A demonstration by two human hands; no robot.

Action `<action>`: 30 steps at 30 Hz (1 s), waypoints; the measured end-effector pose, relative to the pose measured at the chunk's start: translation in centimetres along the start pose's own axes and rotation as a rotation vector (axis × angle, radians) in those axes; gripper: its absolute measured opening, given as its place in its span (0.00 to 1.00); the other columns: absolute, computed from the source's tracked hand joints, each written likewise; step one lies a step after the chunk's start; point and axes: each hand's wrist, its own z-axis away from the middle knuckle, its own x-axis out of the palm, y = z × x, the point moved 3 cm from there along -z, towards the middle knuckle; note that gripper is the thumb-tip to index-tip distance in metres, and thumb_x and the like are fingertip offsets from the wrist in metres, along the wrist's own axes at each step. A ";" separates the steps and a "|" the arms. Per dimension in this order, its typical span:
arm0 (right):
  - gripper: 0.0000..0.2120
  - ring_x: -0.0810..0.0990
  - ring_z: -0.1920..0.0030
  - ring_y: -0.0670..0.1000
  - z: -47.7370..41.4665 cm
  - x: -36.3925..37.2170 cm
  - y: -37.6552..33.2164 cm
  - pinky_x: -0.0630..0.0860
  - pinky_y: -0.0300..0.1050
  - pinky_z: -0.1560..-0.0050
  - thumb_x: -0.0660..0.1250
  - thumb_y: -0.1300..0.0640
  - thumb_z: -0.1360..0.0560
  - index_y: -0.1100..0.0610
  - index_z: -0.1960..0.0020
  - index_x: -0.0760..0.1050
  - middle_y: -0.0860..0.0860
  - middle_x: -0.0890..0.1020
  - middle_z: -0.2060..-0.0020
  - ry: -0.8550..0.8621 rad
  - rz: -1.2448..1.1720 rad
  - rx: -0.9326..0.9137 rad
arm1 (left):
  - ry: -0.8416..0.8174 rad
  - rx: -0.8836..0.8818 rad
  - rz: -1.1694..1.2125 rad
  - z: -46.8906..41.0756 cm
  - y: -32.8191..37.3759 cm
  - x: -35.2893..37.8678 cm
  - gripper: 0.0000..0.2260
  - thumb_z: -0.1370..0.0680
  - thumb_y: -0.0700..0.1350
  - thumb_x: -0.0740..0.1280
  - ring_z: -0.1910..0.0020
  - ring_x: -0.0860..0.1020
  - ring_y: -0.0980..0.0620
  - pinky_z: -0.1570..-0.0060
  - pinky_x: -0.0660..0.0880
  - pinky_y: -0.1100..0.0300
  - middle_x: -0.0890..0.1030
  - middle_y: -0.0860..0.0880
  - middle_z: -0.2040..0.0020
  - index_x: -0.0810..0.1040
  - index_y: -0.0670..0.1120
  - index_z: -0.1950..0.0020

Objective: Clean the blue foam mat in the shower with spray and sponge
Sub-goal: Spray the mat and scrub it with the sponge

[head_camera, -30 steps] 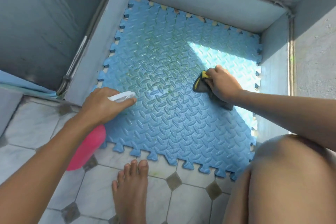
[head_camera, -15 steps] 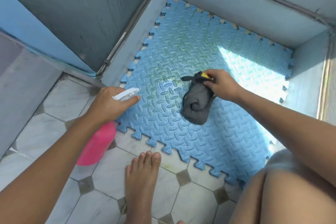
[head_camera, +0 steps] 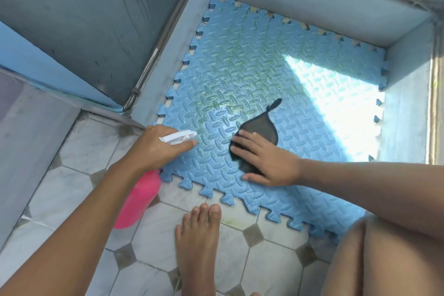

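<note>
Shower-floor centre frame carries the blue foam mat (head_camera: pixel 252 74). We clamp our left hand (head_camera: pixel 156 149) on the pink spray bottle (head_camera: pixel 137 202) at lower left; our right hand (head_camera: pixel 266 161) presses flat, fingers spread, on the dark sponge (head_camera: pixel 262 127) at centre.

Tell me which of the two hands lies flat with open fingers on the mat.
The right hand: it presses flat on the dark sponge on the blue foam mat. The left hand is closed around the pink spray bottle.

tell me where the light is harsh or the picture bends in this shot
Head view: a sunlit patch blows out the blue foam mat on its right side; the rest is in even shade. Wide-angle bending curves the shower walls. The left hand and right hand look sharp.
</note>
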 end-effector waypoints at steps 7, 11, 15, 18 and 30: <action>0.37 0.54 0.19 0.58 -1.4 0.4 0.1 0.58 0.59 0.21 0.59 0.37 0.18 0.62 0.19 0.58 0.60 0.59 0.20 0.029 0.013 -0.105 | 0.061 -0.013 -0.155 1.1 -2.1 -1.5 0.24 0.30 0.67 0.70 0.73 0.71 0.52 0.65 0.67 0.56 0.75 0.49 0.74 0.70 0.48 0.68; 0.38 0.57 0.20 0.57 -2.8 -2.8 6.9 0.62 0.60 0.23 0.58 0.35 0.19 0.58 0.19 0.57 0.56 0.60 0.21 0.203 -0.112 0.506 | 0.164 -0.135 -0.233 7.9 -12.0 15.3 0.13 0.23 0.49 0.60 0.47 0.81 0.41 0.55 0.72 0.45 0.84 0.47 0.41 0.73 0.54 0.38; 0.29 0.61 0.21 0.56 -4.6 -1.1 1.6 0.62 0.58 0.22 0.64 0.46 0.19 0.59 0.23 0.65 0.57 0.64 0.22 0.262 -0.188 0.305 | 0.145 -0.200 -0.206 -4.9 -25.5 5.0 0.24 0.31 0.79 0.64 0.43 0.80 0.61 0.50 0.77 0.47 0.84 0.62 0.44 0.80 0.68 0.43; 0.25 0.64 0.22 0.59 -5.6 2.3 -6.2 0.62 0.54 0.22 0.64 0.51 0.18 0.63 0.26 0.69 0.61 0.68 0.25 0.139 -0.194 -0.151 | 0.085 -0.020 0.105 0.6 -7.2 -3.7 0.21 0.25 0.63 0.73 0.66 0.80 0.57 0.62 0.75 0.59 0.85 0.48 0.66 0.85 0.44 0.61; 0.24 0.73 0.31 0.56 -15.3 -3.0 -0.1 0.72 0.55 0.29 0.67 0.54 0.24 0.60 0.29 0.73 0.56 0.72 0.29 0.454 -0.240 0.295 | 0.222 -0.076 0.234 1.7 -2.1 -4.7 0.19 0.28 0.61 0.73 0.64 0.82 0.50 0.52 0.80 0.46 0.86 0.44 0.64 0.85 0.45 0.65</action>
